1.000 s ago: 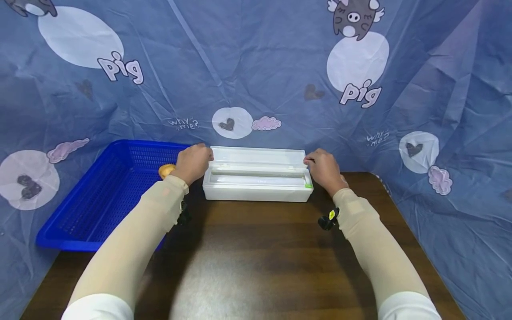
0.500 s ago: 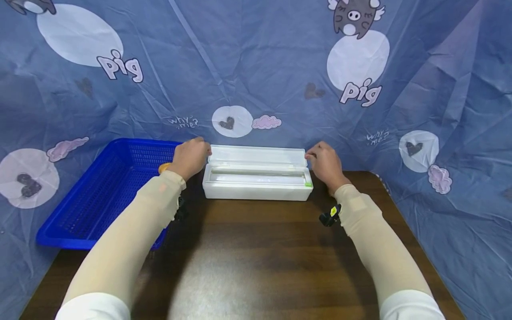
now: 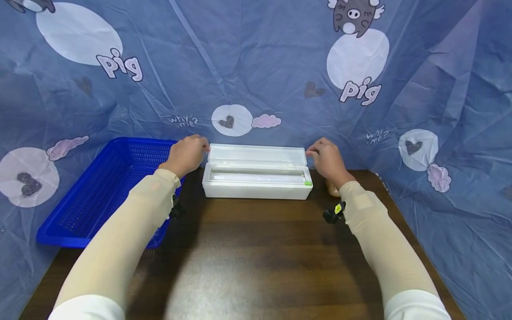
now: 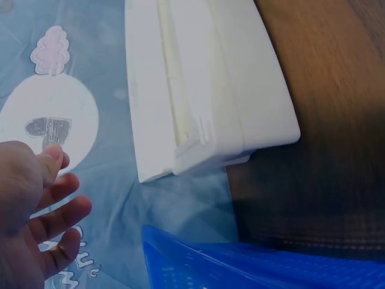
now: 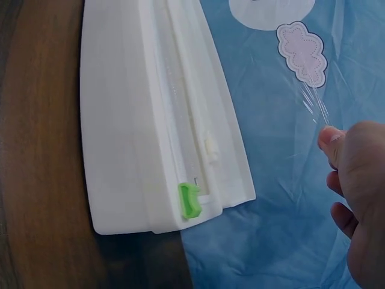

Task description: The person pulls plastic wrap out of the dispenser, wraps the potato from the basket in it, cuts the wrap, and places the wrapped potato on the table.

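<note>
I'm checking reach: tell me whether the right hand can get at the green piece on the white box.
Probably yes: the green piece sits on the white box, near the right hand, with nothing solid visibly between them. But that hand pinches clear film, so it may need to let go first.

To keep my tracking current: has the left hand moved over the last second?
Yes: judged against the white box, the left hand has shifted slightly left and upward in the head view.

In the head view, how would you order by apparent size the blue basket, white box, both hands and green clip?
1. Blue basket, partly hidden
2. White box
3. Left hand and right hand: too alike to rank
4. Green clip
</note>
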Demonstrator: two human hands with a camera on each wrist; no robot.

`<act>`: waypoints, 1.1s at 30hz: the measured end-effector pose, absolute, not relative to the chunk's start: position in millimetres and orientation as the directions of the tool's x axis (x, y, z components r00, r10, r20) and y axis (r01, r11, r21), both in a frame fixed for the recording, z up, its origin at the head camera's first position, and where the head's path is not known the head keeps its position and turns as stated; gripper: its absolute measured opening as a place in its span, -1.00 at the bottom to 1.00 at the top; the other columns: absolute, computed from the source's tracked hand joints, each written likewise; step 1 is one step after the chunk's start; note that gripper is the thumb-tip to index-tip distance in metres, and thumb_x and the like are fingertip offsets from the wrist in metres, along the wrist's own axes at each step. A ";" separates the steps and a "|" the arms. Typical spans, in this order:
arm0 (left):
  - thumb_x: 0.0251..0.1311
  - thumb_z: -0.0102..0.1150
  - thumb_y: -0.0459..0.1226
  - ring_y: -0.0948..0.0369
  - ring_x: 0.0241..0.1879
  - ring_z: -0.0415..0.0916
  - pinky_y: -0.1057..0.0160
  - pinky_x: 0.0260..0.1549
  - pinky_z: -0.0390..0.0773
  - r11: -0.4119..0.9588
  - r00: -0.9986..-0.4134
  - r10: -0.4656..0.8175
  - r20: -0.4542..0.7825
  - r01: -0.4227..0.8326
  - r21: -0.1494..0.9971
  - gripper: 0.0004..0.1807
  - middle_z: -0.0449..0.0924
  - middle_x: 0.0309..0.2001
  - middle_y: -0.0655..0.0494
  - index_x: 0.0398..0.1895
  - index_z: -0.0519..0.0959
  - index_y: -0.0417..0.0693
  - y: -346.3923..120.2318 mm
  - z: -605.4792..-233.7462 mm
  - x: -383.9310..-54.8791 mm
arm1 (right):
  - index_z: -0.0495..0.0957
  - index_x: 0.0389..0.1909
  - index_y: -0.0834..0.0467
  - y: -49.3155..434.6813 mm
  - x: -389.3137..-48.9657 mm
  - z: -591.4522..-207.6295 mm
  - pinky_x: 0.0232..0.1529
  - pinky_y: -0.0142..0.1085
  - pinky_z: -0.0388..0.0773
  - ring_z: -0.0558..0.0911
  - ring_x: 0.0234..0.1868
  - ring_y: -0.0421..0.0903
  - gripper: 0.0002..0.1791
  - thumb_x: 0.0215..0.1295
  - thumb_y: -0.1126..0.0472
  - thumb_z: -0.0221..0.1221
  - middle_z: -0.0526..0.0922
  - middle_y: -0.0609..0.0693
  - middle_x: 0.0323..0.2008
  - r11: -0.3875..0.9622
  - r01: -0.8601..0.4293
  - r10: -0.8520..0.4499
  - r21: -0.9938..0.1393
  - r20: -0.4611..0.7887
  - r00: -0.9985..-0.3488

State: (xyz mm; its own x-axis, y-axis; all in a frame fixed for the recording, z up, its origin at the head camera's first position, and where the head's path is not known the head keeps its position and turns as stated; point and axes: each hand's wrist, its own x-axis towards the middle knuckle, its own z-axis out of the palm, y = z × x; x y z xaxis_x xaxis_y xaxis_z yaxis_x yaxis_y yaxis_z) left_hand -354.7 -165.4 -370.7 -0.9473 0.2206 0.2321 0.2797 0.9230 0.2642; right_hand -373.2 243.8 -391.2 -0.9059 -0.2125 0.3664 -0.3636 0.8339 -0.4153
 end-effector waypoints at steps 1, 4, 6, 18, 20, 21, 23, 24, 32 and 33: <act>0.42 0.12 -0.28 -0.21 -0.11 0.61 -0.24 -0.17 0.57 0.920 -0.949 0.218 0.230 0.278 0.276 -0.84 0.63 -0.12 -0.12 -0.15 0.68 -0.12 -165.6 -370.2 -354.2 | 0.69 -0.23 0.31 244.0 -372.6 -389.9 -0.10 -0.02 0.48 0.54 -0.13 0.10 -0.83 0.42 0.26 0.22 0.53 0.13 -0.18 0.831 -0.366 -0.216 -0.419 0.364 -0.906; 0.45 0.11 -0.27 -0.17 -0.06 0.59 -0.22 -0.11 0.55 0.904 -0.952 0.221 0.213 0.282 0.322 -0.83 0.62 -0.09 -0.14 -0.14 0.66 -0.16 -167.2 -368.5 -352.9 | 0.69 -0.23 0.31 245.2 -371.7 -387.2 -0.09 -0.01 0.48 0.54 -0.12 0.10 -0.85 0.41 0.28 0.23 0.53 0.13 -0.17 0.814 -0.380 -0.228 -0.439 0.360 -0.905; 0.46 0.09 -0.27 -0.14 -0.04 0.57 -0.20 -0.07 0.54 0.891 -0.954 0.222 0.200 0.282 0.356 -0.82 0.60 -0.08 -0.15 -0.12 0.65 -0.18 -169.1 -368.5 -351.6 | 0.69 -0.24 0.31 246.7 -372.1 -386.7 -0.08 -0.01 0.47 0.55 -0.12 0.10 -0.86 0.40 0.29 0.24 0.54 0.13 -0.18 0.800 -0.393 -0.237 -0.454 0.363 -0.901; 0.45 0.08 -0.37 -0.08 -0.16 0.50 -0.09 -0.09 0.48 0.760 -0.926 0.246 0.287 0.368 0.536 -0.84 0.58 -0.14 -0.21 -0.18 0.60 -0.32 -173.2 -372.2 -345.3 | 0.67 -0.29 0.30 252.6 -363.7 -382.6 -0.06 -0.04 0.45 0.56 -0.14 0.09 -0.88 0.40 0.30 0.24 0.59 0.14 -0.21 0.736 -0.419 -0.231 -0.532 0.384 -0.894; 0.46 0.08 -0.36 -0.07 -0.18 0.48 -0.07 -0.10 0.47 0.741 -0.927 0.235 0.292 0.366 0.564 -0.84 0.57 -0.15 -0.20 -0.18 0.60 -0.32 -172.4 -372.4 -344.6 | 0.66 -0.29 0.30 253.9 -362.3 -382.2 -0.07 -0.06 0.45 0.56 -0.16 0.08 -0.88 0.40 0.31 0.24 0.60 0.14 -0.21 0.728 -0.418 -0.224 -0.543 0.388 -0.894; 0.46 0.07 -0.36 -0.06 -0.19 0.47 -0.05 -0.12 0.47 0.733 -0.929 0.228 0.292 0.361 0.576 -0.84 0.57 -0.16 -0.19 -0.18 0.60 -0.32 -172.0 -372.4 -344.0 | 0.66 -0.29 0.30 254.3 -361.5 -381.9 -0.08 -0.06 0.44 0.56 -0.17 0.07 -0.88 0.39 0.31 0.24 0.60 0.15 -0.21 0.726 -0.416 -0.220 -0.548 0.388 -0.895; 0.47 0.07 -0.35 -0.04 -0.25 0.48 -0.01 -0.18 0.47 0.720 -0.932 0.212 0.292 0.351 0.599 -0.83 0.56 -0.19 -0.18 -0.18 0.60 -0.31 -171.3 -372.6 -343.1 | 0.66 -0.30 0.30 255.1 -360.3 -381.2 -0.10 -0.08 0.44 0.55 -0.18 0.07 -0.88 0.40 0.31 0.24 0.61 0.15 -0.21 0.719 -0.410 -0.213 -0.562 0.383 -0.899; 0.48 0.06 -0.35 -0.03 -0.28 0.49 0.01 -0.22 0.48 0.711 -0.935 0.203 0.290 0.344 0.613 -0.83 0.55 -0.21 -0.17 -0.17 0.60 -0.31 -171.0 -372.6 -342.6 | 0.66 -0.30 0.30 255.4 -359.8 -380.8 -0.11 -0.09 0.43 0.55 -0.18 0.06 -0.88 0.40 0.30 0.24 0.62 0.15 -0.21 0.714 -0.404 -0.207 -0.572 0.380 -0.902; 0.50 0.03 -0.32 0.02 -0.35 0.59 0.21 -0.43 0.50 0.626 -0.962 0.110 0.251 0.263 0.734 -0.83 0.57 -0.26 -0.16 -0.16 0.59 -0.26 -167.2 -372.6 -339.1 | 0.64 -0.24 0.33 256.9 -358.3 -383.9 -0.14 -0.26 0.41 0.51 -0.20 -0.03 -0.87 0.42 0.31 0.21 0.63 0.15 -0.23 0.611 -0.370 -0.143 -0.700 0.362 -0.921; 0.50 0.03 -0.32 0.02 -0.34 0.59 0.21 -0.44 0.49 0.613 -0.965 0.101 0.242 0.252 0.749 -0.82 0.58 -0.26 -0.18 -0.14 0.59 -0.27 -166.8 -372.5 -338.6 | 0.64 -0.22 0.34 256.7 -357.6 -384.6 -0.16 -0.29 0.41 0.51 -0.21 -0.06 -0.85 0.43 0.29 0.21 0.63 0.13 -0.24 0.591 -0.360 -0.130 -0.722 0.356 -0.925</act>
